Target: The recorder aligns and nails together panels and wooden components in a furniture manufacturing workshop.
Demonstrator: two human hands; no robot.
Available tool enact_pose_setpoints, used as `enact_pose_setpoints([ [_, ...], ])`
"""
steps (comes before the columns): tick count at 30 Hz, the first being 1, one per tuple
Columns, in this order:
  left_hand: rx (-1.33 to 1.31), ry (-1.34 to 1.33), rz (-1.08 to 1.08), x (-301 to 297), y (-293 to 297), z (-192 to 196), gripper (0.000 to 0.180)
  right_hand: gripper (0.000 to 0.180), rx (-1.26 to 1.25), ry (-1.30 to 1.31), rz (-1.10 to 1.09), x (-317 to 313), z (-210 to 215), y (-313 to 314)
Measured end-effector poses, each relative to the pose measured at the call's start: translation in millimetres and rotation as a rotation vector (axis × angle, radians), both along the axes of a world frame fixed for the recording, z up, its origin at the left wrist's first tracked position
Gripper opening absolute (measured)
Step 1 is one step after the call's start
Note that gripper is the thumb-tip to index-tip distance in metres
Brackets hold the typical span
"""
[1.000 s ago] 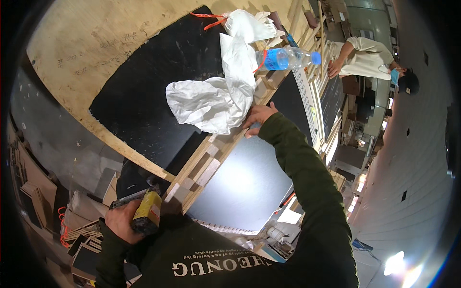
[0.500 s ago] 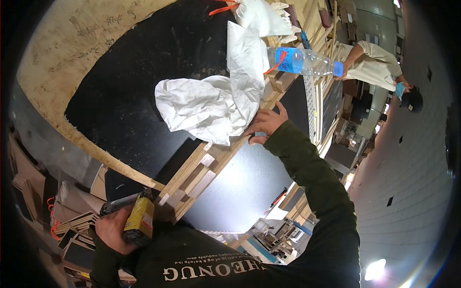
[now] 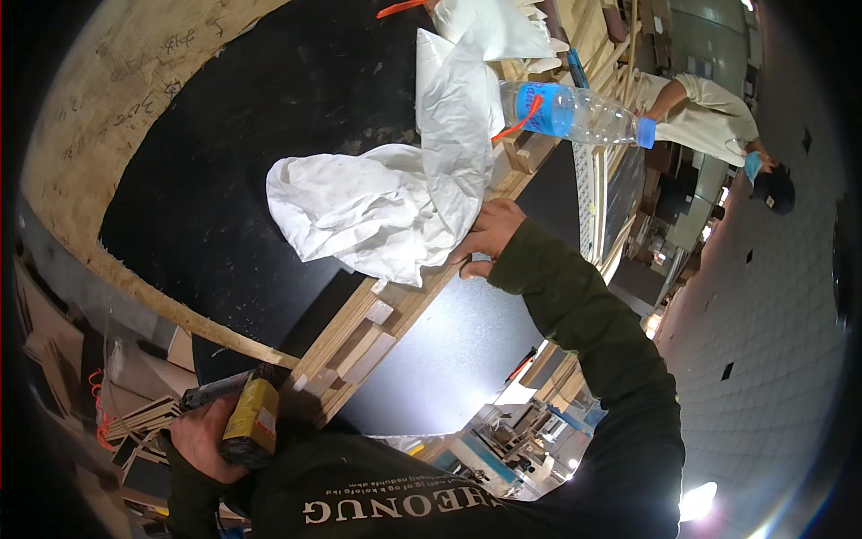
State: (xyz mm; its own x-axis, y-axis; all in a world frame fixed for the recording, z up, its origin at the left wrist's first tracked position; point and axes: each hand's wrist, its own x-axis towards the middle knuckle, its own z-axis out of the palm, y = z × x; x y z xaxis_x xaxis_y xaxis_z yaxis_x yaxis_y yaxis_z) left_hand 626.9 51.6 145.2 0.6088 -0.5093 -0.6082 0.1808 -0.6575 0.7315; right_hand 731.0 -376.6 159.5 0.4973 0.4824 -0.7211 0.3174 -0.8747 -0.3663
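Observation:
My left hand (image 3: 208,438) is closed around a black and yellow hand tool (image 3: 253,420) at the lower left; its exact kind is partly hidden. The tool is close to the lower end of a slatted wooden frame (image 3: 364,337) with short blocks between its strips. Further up that frame, my right hand (image 3: 492,235) grips the edge, fingers bent over the wood and thumb lower down. A crumpled white cloth or bag (image 3: 350,207) lies against its fingertips and hides part of them. Beyond the hand, a clear plastic bottle (image 3: 602,119) with a blue cap and label lies on its side.
A black sheet (image 3: 224,171) lies on a pale wooden board (image 3: 67,135) with handwriting on it. Orange-red ties (image 3: 521,121) hang by the bottle. A person (image 3: 709,112) in a light top stands at the far right. Stacked wood offcuts (image 3: 148,418) are at the lower left.
My right hand's fingers have drawn closer together on the frame edge. The white cloth and the frame appear slightly further left and lower as the view shifts. My left hand keeps the tool.

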Motion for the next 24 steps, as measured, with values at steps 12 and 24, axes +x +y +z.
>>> enact_pose_setpoints([
  [12,0.04,-0.017,0.0,-5.4,-2.9,1.1,0.039,0.02,0.022,0.066,-0.036,5.6,-2.3,-4.3],
  [24,0.005,-0.089,-0.009,-22.5,3.3,3.0,0.045,0.025,-0.061,-0.048,-0.09,-1.0,8.0,6.6],
])
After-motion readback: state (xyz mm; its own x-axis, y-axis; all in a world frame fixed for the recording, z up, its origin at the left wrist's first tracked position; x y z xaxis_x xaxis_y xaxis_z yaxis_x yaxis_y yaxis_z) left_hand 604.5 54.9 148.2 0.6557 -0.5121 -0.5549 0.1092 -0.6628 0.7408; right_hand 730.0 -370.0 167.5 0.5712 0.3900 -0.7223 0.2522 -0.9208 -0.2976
